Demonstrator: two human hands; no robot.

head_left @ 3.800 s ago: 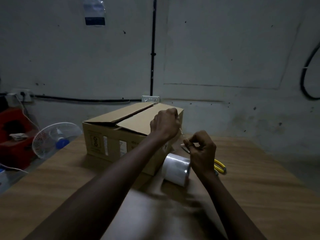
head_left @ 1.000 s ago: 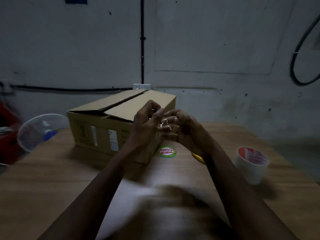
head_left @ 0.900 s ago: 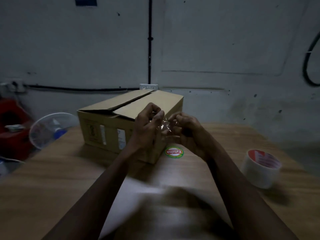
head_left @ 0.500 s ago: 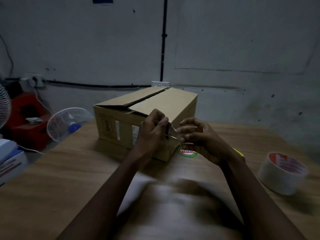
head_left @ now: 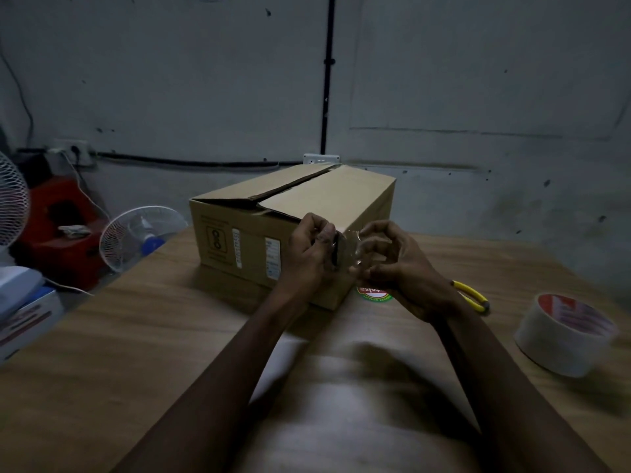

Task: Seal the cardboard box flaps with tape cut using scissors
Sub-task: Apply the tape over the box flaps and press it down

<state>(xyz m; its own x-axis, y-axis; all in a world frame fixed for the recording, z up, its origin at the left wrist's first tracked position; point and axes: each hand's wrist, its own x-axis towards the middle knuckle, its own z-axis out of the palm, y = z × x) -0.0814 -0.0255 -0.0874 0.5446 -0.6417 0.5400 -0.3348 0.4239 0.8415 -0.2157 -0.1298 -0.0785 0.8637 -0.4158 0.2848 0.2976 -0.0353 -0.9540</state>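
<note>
- Two hands are held up together in front of the near corner of the cardboard box (head_left: 273, 230); a short strip of clear tape (head_left: 351, 247) is stretched between them
- Left hand (head_left: 309, 254): fingers curled closed, one end of the strip pinched; whether anything more is held there cannot be told in the dim light
- Right hand (head_left: 399, 264): fingers loosely curled, the tips closed on the other end of the strip
- Box stands on the bench (head_left: 102, 353), its top flaps folded down but not flat; a gap is seen along the seam, and no tape can be made out on it
- Tape roll (head_left: 563, 336) is set down on the bench well to the right, apart from both hands
- Yellow-handled scissors (head_left: 473, 297) lie on the bench behind the right wrist, partly hidden
- Judged: a piece is already cut; pressing it over the seam is left, and more strips are likely needed
</note>
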